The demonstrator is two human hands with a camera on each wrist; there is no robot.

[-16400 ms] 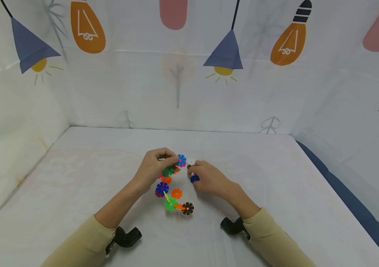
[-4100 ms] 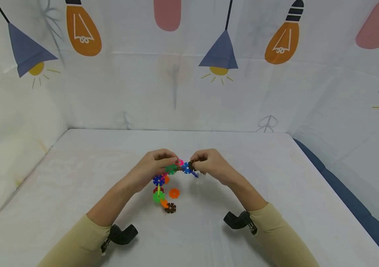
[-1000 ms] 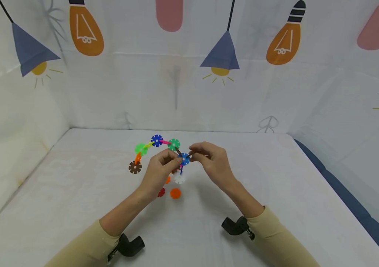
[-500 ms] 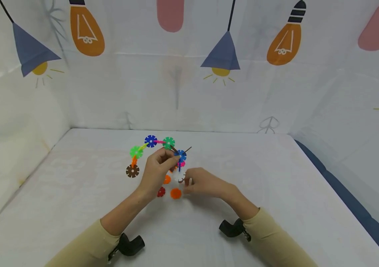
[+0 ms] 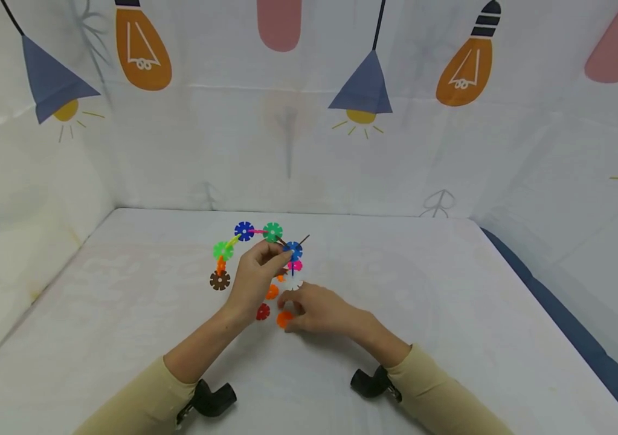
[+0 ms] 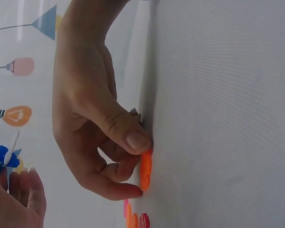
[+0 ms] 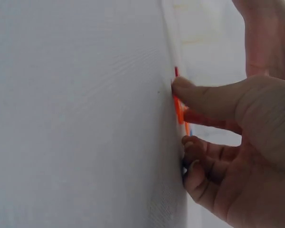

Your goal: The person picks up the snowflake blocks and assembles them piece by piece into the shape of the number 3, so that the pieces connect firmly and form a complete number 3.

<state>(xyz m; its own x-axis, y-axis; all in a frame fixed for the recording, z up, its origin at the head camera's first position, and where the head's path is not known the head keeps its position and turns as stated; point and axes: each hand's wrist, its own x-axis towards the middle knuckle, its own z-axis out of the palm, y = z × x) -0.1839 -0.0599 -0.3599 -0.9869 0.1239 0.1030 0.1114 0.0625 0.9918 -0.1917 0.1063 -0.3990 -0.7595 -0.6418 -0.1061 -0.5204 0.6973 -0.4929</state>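
Note:
In the head view my left hand (image 5: 260, 275) pinches a blue notched disc (image 5: 293, 251) between thumb and fingers. From it a chain of interlocked snowflake discs curves left through a green disc (image 5: 273, 231), a dark blue disc (image 5: 244, 231) and a light green disc (image 5: 223, 251) to a brown disc (image 5: 220, 280). A thin brown disc (image 5: 304, 240), edge-on, sticks out at the upper right. My right hand (image 5: 322, 309) is low at the table, thumb and index finger on opposite edges of an orange disc (image 6: 146, 170). Below the blue disc a white disc (image 5: 293, 282) is partly hidden.
Around my left fingers are a pink disc (image 5: 295, 266), another orange disc (image 5: 272, 292) and a red disc (image 5: 263, 312). White sheeting with printed lamps (image 5: 360, 84) stands behind the white table (image 5: 124, 290). Black wrist cameras (image 5: 213, 399) sit at both sleeves.
My right hand has left the blue disc, where a brown disc now sticks out, and come down to the orange disc. Over the last seconds the chain has swung out to the far left.

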